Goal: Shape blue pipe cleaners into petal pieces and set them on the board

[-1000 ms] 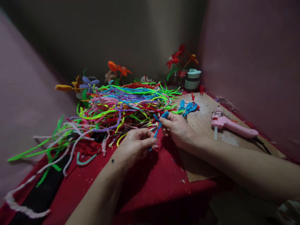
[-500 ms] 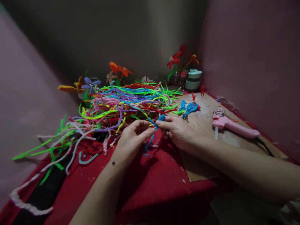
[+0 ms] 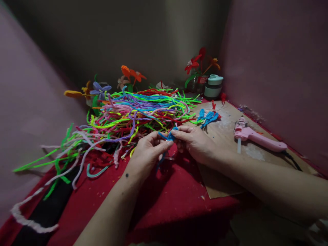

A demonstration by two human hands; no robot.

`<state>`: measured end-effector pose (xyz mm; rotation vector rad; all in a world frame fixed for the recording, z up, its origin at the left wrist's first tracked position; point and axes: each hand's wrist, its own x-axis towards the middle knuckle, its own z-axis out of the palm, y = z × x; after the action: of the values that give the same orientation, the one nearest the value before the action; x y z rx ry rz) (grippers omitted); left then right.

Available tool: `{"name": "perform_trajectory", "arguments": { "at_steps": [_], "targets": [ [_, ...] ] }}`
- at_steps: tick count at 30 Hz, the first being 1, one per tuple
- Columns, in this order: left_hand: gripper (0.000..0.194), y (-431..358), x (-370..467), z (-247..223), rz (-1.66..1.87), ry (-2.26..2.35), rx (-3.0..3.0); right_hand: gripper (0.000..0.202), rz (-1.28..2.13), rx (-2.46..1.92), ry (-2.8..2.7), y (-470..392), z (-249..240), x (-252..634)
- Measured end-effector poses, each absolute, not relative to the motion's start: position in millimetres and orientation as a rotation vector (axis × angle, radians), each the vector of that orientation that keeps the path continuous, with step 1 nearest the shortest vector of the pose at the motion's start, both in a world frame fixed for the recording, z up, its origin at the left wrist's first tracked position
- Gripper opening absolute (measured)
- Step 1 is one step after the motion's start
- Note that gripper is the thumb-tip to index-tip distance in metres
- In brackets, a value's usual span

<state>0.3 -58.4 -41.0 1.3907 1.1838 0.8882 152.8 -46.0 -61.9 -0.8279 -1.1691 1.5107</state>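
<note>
A blue pipe cleaner (image 3: 171,135), bent into a small loop, sits between my two hands above the front of the table. My left hand (image 3: 150,150) pinches it from the left with thumb and fingertips. From the other side my right hand (image 3: 196,141) grips the looped part between thumb and forefinger. One loose end points left over my left fingers, and another hangs below them, blurred. Just behind the hands lies a big heap of many-coloured pipe cleaners (image 3: 143,109). Several finished blue loops (image 3: 208,118) rest on the board beyond my right hand.
A pink glue gun (image 3: 256,136) with a cord lies on a brown board (image 3: 225,171) at right. Pipe-cleaner flowers (image 3: 132,73) and a lidded cup (image 3: 213,87) stand at the back. Under everything is a red cloth (image 3: 179,201); walls close in both sides.
My left fingers have closed in nearer to my right hand. The blue pipe cleaner's short end now points further left, and its looped part has turned between the fingertips.
</note>
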Motion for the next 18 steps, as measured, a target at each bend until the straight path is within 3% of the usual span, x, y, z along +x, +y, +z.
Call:
{"name": "perform_trajectory", "arguments": {
  "at_steps": [4,8,18],
  "targets": [
    [0.021,-60.0,2.6,-37.7,0.882,1.238,1.392,0.023,1.48,-0.861,-1.227,-48.5,-57.8,153.9],
    [0.019,-61.2,2.8,-35.4,0.876,1.239,1.42,0.007,1.392,-0.89,-1.262,-48.0,-55.6,155.5],
    [0.014,-63.5,1.8,-32.7,0.864,1.196,1.277,0.008,1.314,-0.838,-1.397,-49.5,-49.8,156.9]
  ]
}}
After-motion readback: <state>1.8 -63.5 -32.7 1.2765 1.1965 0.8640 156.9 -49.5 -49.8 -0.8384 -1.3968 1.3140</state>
